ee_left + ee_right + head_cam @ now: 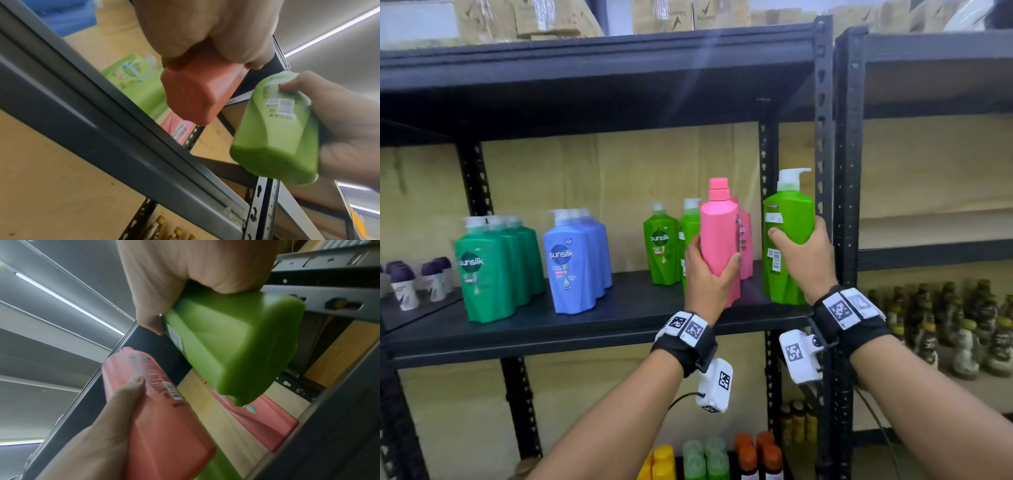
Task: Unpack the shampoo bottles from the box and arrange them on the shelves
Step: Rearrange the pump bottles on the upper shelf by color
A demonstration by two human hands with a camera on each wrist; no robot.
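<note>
Your left hand (705, 274) wraps closely around the lower body of a smooth pink plastic shampoo bottle with a pink cap (719, 233), thumb on one side and fingers on the other, holding it upright above the front of the dark metal shelf (592, 329). Your right hand (806, 260) grips a glossy light green plastic pump bottle with a white pump (787, 240) the same way, near the black perforated upright post (823, 137). On the shelf stand two light green bottles (661, 243), a group of dark green bottles (493, 267) and a group of blue bottles (575, 260); I cannot count the rows exactly.
</note>
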